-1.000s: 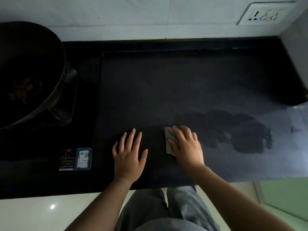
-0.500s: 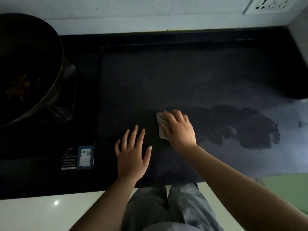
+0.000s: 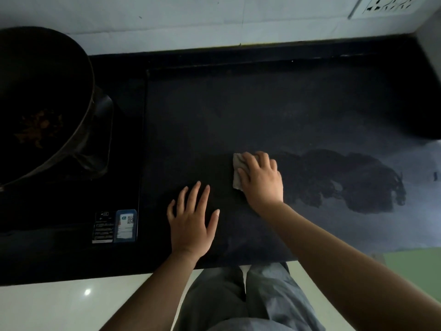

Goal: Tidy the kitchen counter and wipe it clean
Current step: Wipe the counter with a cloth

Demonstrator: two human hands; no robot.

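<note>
My right hand [image 3: 261,179] presses a small grey cloth [image 3: 236,168] flat against the black counter [image 3: 238,111], near its front middle. Only the cloth's left edge shows past my fingers. A dark wet streak [image 3: 353,182] trails off to the right of that hand. My left hand [image 3: 192,219] lies flat on the counter with fingers spread, just left of and nearer to me than the right hand, holding nothing.
A large dark wok [image 3: 35,103] with food scraps sits on an induction cooktop [image 3: 114,225] at the left. White wall tiles and a socket plate [image 3: 386,4] run along the back. A wall corner [image 3: 429,44] closes the right side. The counter's front edge is above my knees.
My right hand has slid the cloth away from me and slightly left across the counter. My left hand stays planted in about the same spot.
</note>
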